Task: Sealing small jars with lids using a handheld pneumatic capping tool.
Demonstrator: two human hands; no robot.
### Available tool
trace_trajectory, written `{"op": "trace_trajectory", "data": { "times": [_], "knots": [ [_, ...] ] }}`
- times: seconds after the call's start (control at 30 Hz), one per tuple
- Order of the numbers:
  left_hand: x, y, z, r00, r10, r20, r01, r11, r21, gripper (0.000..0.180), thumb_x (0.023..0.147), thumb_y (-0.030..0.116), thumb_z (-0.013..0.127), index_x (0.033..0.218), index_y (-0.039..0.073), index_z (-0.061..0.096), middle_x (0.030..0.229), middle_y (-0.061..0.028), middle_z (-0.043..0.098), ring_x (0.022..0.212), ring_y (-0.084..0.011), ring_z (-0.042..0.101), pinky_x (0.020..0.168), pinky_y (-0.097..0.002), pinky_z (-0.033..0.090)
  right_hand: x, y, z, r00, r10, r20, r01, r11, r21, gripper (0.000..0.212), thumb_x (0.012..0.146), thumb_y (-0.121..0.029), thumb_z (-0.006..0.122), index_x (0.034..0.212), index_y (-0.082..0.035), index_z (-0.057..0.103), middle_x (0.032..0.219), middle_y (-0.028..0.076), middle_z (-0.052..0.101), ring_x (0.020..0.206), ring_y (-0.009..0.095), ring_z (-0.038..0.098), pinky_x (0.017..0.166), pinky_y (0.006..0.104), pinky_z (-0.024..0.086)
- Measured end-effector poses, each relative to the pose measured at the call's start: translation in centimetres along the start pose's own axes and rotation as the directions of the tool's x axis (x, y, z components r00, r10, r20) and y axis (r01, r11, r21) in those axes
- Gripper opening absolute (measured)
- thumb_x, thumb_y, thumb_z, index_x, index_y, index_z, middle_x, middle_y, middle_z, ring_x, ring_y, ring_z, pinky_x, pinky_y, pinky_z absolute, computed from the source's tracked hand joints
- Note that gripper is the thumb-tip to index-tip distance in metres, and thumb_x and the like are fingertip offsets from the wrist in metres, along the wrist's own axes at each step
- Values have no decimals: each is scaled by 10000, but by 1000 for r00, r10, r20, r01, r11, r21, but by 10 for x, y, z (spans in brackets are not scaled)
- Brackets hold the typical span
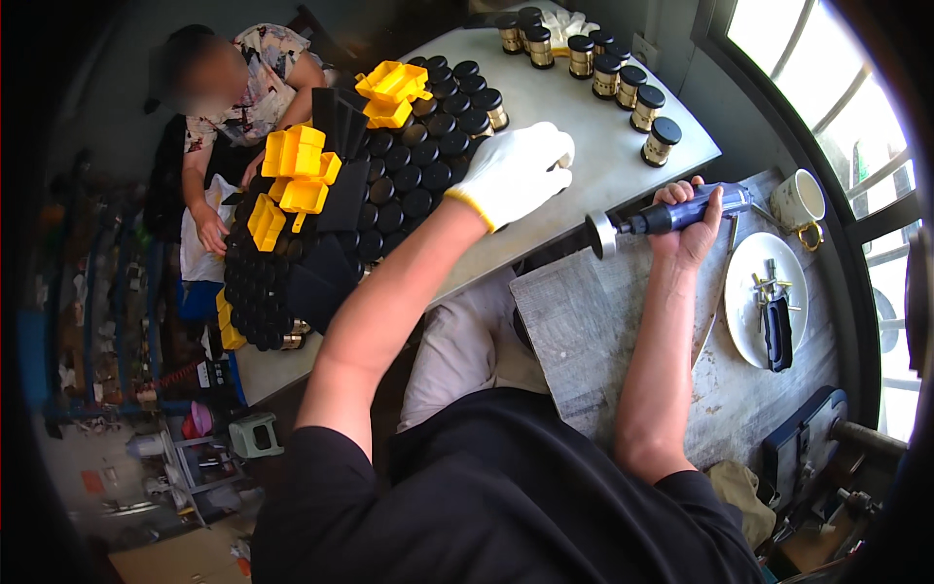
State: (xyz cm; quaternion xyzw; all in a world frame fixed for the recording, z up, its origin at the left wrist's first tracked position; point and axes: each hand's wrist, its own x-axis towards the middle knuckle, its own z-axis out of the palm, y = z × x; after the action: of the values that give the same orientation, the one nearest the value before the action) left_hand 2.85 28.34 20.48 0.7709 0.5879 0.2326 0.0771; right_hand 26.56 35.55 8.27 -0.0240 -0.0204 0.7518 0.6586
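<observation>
My right hand (687, 226) is bare and wraps round a blue handheld power tool (725, 200). A round metal cup (601, 236) on the tool's black tip points left, over the edge of the grey wooden board. On my left hand (516, 175) is a white glove with a yellow cuff. Its fingers are curled in above the white table; whatever they hold is hidden under the glove. Close beside that hand, on its left, stand many jars with black lids (409, 175), packed tightly together. Among them one taller jar (491, 107) shows a gold patterned side.
Yellow plastic bins (394, 88) sit on the packed jars. A row of separate jars (661, 142) lines the white table's (593, 127) far right. On the grey board (593, 321) are a plate (744, 292) with metal parts and a mug (798, 200). Another person (277, 78) sits across at left.
</observation>
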Motion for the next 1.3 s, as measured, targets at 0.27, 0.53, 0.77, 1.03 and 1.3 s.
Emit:
{"op": "trace_trajectory", "data": {
  "times": [0.27,0.53,0.77,1.03,1.3],
  "knots": [
    [74,-59,24,950,-33,312,-202,695,690,230,836,180,566,1013,118,698,992,-132,674,928,-325,655,787,-429,521,1,2,-2,999,41,29,-42,999,18,332,946,-320,659,1060,-35,532,761,35,480,706,159,484,695,289,448],
    [107,-4,91,997,27,-77,-44,973,-227,531,714,458,784,1051,58,692,1072,-175,682,1025,-354,645,905,-432,513,2,8,1,997,49,64,-49,999,11,338,960,-354,640,1076,-53,541,752,41,485,677,160,478,642,298,430],
    [124,8,144,979,-187,-80,129,875,-467,569,763,390,813,1188,50,645,1112,-132,705,1009,-228,675,890,-355,523,-4,7,8,986,63,155,-77,993,85,354,964,-374,629,1101,-60,538,761,31,480,662,137,469,631,281,411],
    [35,10,94,921,-389,-5,150,367,-918,356,900,281,711,1111,1,651,943,-51,689,877,-128,637,824,-291,500,-4,4,6,980,59,188,-87,986,143,338,967,-358,619,1086,-50,548,775,42,469,674,146,443,643,289,407],
    [-68,38,20,920,-342,191,383,687,-618,279,847,175,765,1034,22,626,750,1,629,615,-46,553,528,-225,447,1,-1,2,994,25,109,-39,990,132,334,948,-382,624,1048,-72,545,774,23,480,705,155,481,713,302,429]
  ]
}}
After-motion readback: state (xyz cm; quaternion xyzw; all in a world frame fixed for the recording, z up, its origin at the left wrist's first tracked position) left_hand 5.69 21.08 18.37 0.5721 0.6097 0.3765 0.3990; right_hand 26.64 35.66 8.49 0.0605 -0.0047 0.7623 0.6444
